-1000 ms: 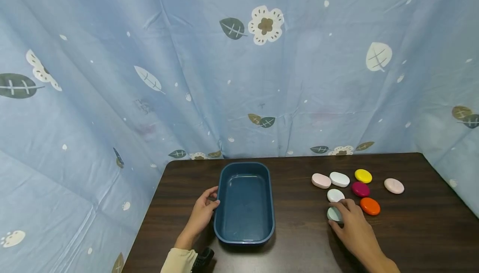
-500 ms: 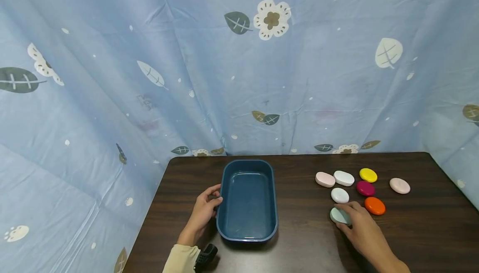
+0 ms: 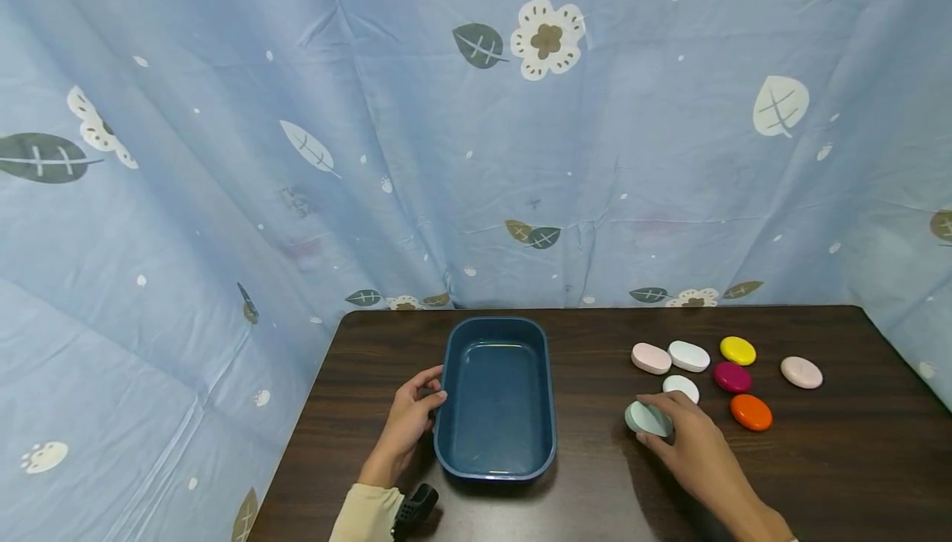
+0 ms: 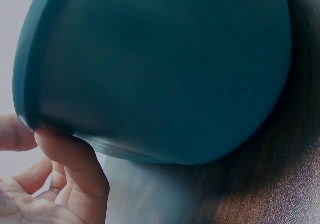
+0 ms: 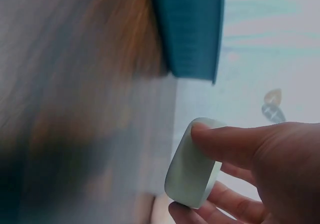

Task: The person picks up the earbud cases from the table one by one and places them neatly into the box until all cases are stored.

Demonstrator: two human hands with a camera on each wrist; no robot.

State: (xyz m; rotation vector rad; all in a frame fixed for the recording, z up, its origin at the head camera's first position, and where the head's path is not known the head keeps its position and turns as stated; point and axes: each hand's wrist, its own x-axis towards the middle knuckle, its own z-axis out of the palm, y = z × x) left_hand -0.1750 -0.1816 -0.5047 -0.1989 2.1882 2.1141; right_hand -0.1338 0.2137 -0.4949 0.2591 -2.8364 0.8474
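Observation:
In the head view my right hand (image 3: 697, 445) pinches a pale green bar of soap (image 3: 645, 419) between thumb and fingers, above the table. The right wrist view shows the soap (image 5: 189, 176) tilted, its broad face partly covered by the thumb. My left hand (image 3: 404, 420) grips the left rim of a deep blue rectangular tub (image 3: 495, 414) with nothing in it. In the left wrist view the tub's outer wall (image 4: 165, 79) fills most of the picture, thumb and finger at its edge.
Several other soap bars lie on the dark wooden table (image 3: 595, 484) at right: a white round one (image 3: 680, 389), an orange one (image 3: 751, 412), a magenta one (image 3: 732, 377), a yellow one (image 3: 738, 350). A blue patterned curtain (image 3: 416, 112) hangs behind.
My right hand has taken the pale green soap up off the table and carried it left toward the tub. My left hand stays at the tub's rim; the head view has shifted slightly.

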